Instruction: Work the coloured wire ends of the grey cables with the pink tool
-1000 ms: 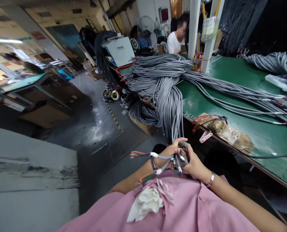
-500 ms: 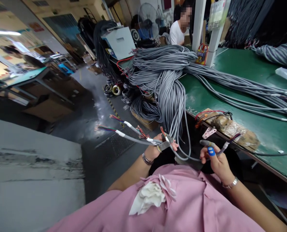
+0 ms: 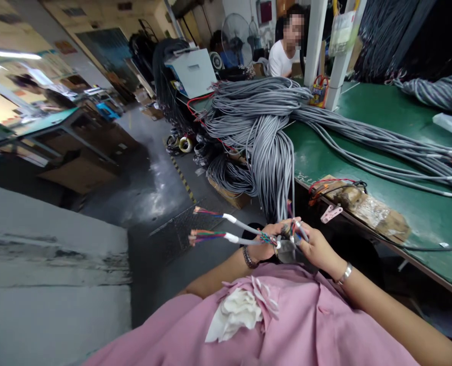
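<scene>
My left hand point(image 3: 269, 243) is closed around several grey cables point(image 3: 245, 241), whose stripped ends with coloured wires point(image 3: 206, 236) stick out to the left past white sleeves. My right hand point(image 3: 314, 246) meets it in front of my chest, fingers closed on a grey cable end point(image 3: 301, 232) with coloured wires. The fingertips of both hands are close together and partly hide the cable ends. Just beyond the hands hangs a thick bundle of grey cables point(image 3: 273, 162) over the table's edge.
On the green table point(image 3: 382, 122) lie more grey cables point(image 3: 386, 145). A taped cardboard piece point(image 3: 378, 208) with red and black wires and a pink clip point(image 3: 331, 213) sit at its near edge. A person in a white shirt point(image 3: 281, 58) is at the back. A grey surface point(image 3: 54, 264) stands left.
My right hand has moved left with its cable end and now meets my left hand. The cables in my left hand have shifted to the right.
</scene>
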